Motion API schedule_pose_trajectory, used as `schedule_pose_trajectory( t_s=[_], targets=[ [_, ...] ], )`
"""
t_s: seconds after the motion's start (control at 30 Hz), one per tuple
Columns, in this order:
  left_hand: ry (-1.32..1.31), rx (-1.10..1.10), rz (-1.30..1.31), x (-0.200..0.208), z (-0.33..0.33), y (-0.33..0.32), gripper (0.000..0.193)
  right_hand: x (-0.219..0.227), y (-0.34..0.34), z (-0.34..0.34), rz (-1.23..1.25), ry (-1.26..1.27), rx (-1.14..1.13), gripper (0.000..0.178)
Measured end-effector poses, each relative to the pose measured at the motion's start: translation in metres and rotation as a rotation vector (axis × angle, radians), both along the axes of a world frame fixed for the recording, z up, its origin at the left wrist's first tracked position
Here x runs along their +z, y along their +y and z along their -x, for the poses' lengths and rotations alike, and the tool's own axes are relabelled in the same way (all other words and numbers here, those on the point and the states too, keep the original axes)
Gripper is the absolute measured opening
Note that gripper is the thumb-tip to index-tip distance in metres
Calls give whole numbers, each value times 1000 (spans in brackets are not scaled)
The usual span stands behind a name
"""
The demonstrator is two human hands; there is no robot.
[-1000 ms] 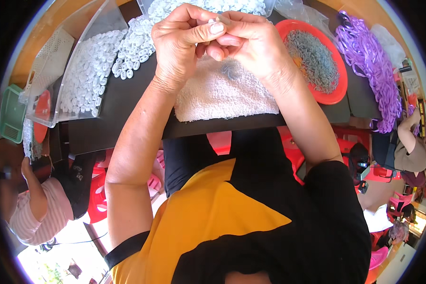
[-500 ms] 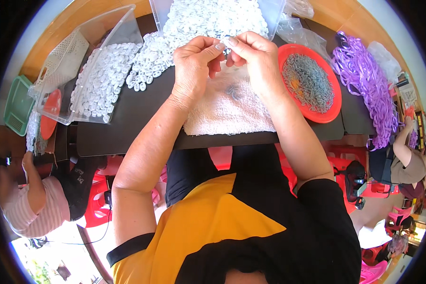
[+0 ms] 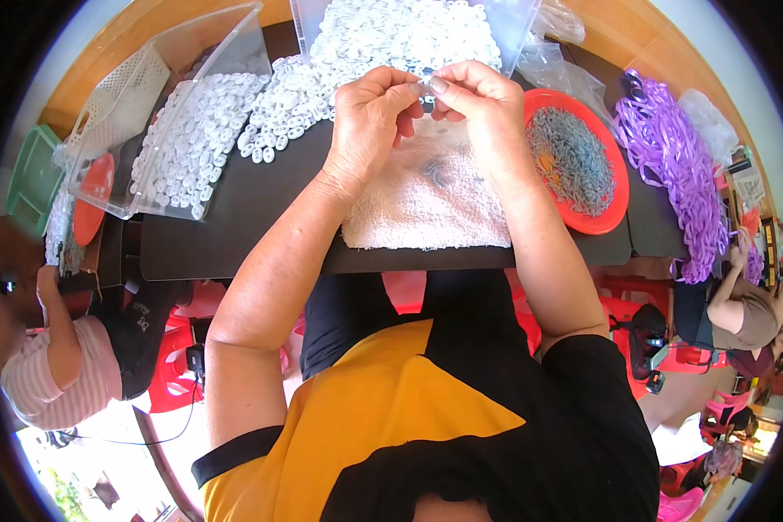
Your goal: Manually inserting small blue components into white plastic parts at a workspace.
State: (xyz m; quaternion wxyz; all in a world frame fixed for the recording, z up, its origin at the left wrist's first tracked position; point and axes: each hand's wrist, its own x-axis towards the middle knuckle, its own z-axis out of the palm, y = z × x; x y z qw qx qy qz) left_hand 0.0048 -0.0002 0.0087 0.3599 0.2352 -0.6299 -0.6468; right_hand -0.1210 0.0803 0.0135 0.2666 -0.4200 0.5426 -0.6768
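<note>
My left hand [image 3: 367, 117] and my right hand [image 3: 487, 113] meet over the far edge of a pinkish-white towel [image 3: 426, 209], fingers closed in a pinch. A small whitish piece, probably one of the white plastic pieces, shows between the fingertips; its details are too small to make out. Beyond my hands, small oval white plastic pieces [image 3: 400, 35] with holes are heaped in a clear bin and spill left onto the table. Right of my right hand, an orange-red plate [image 3: 619, 187] holds many tiny grey metal pieces [image 3: 574, 165]. A few grey bits lie on the towel.
On the left, a tilted clear bin [image 3: 104, 198] holds more white pieces, beside a white basket [image 3: 126, 100] and a green tray [image 3: 33, 187]. Purple ribbons [image 3: 670, 165] and plastic bags [image 3: 565, 74] lie at the right. Seated people [image 3: 65, 357] work at both sides.
My hands stay pinched together, the fingertips shifting slightly and pressing closer. The whole view has shifted a little; the bins and plate have not moved otherwise.
</note>
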Motion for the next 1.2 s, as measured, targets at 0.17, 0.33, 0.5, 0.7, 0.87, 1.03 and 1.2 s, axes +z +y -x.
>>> schedule_pose_trajectory(
  t_s=[0.17,0.33,0.5,0.7,0.87,1.03,1.2],
  targets=[
    [-42,-3,88,-3,1,1,16,-4,-1,1,17,67,9,9],
    [-91,-15,89,-3,0,0,17,-7,-1,1,-37,71,23,12],
    [-34,9,52,-3,-4,-5,17,5,3,-1,-38,-52,-86,8],
    [17,-21,-43,0,-1,-5,17,6,3,5,2,9,-68,8],
    [44,-47,-93,-2,-1,-8,17,5,3,0,33,156,-81,7],
    [77,-72,-139,1,-2,-8,18,2,1,0,11,160,-39,9],
    [73,-60,-132,1,-2,-8,17,1,0,0,23,206,-7,8]
  ],
)
